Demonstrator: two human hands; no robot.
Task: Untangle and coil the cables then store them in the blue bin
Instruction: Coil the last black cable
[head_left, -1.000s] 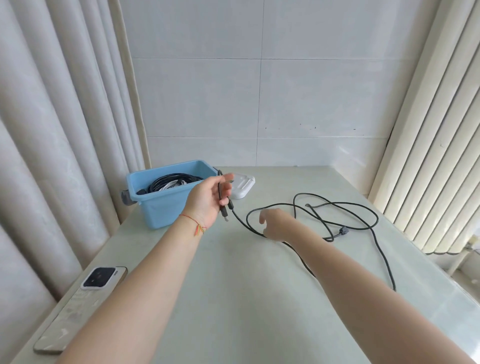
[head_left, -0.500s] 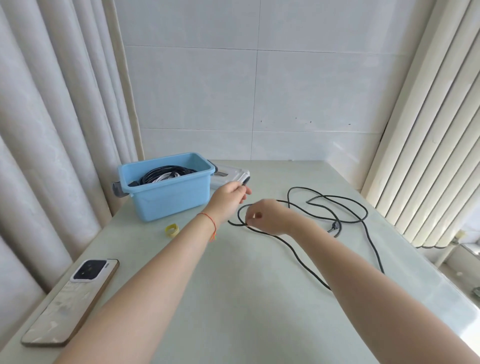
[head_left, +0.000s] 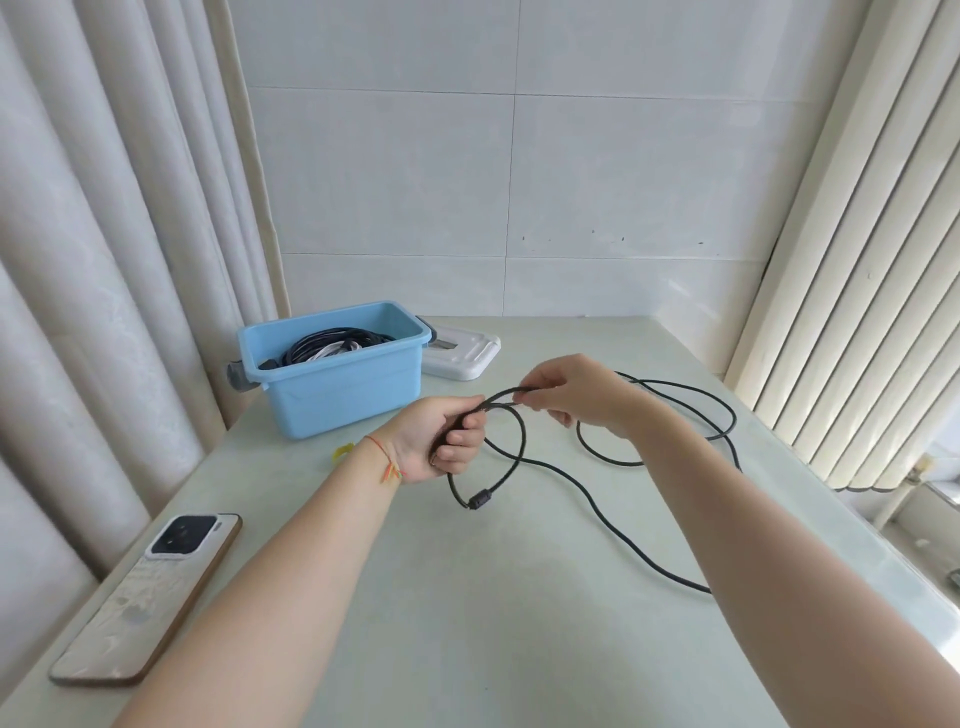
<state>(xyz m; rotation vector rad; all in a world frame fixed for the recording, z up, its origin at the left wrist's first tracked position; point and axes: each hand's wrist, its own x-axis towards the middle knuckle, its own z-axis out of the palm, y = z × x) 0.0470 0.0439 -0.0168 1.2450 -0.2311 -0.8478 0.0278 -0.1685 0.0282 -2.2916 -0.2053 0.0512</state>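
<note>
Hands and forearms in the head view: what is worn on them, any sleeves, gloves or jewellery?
Both forearms are bare, with no sleeves or gloves in view. The left hand has a thin orange-red string bracelet at the wrist, with a small knotted tassel showing orange and yellow-green threads. The right hand shows nothing worn.

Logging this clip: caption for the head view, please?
Left hand and right hand loop a thin black cable beside the blue plastic bin.
</note>
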